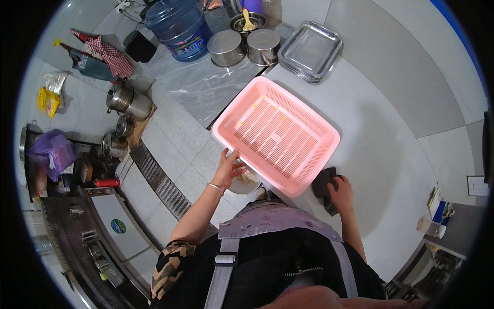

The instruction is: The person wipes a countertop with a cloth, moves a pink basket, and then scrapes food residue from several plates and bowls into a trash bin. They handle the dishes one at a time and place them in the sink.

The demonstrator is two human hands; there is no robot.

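Note:
A pink slatted plastic basket (276, 137) lies tilted on the pale work surface, its near left corner reaching past the edge. A few small yellow bits dot its bottom. My left hand (228, 170) is at the basket's near left rim, thumb up against it and fingers spread; whether it grips the rim is unclear. On the right, my right hand (340, 193) has its fingers on a dark grey cloth (323, 189) beside the basket's near corner. Below my left hand, partly hidden, is a white bowl or bucket (241, 188) with light scraps inside.
Stacked metal trays (310, 52) stand beyond the basket. On the grey marble top are two lidded steel pots (227, 48), a large blue water bottle (179, 31) and a brush (247, 21) on a bowl. Steel pots (133, 102) stand at the left wall beside a floor drain grate (160, 181).

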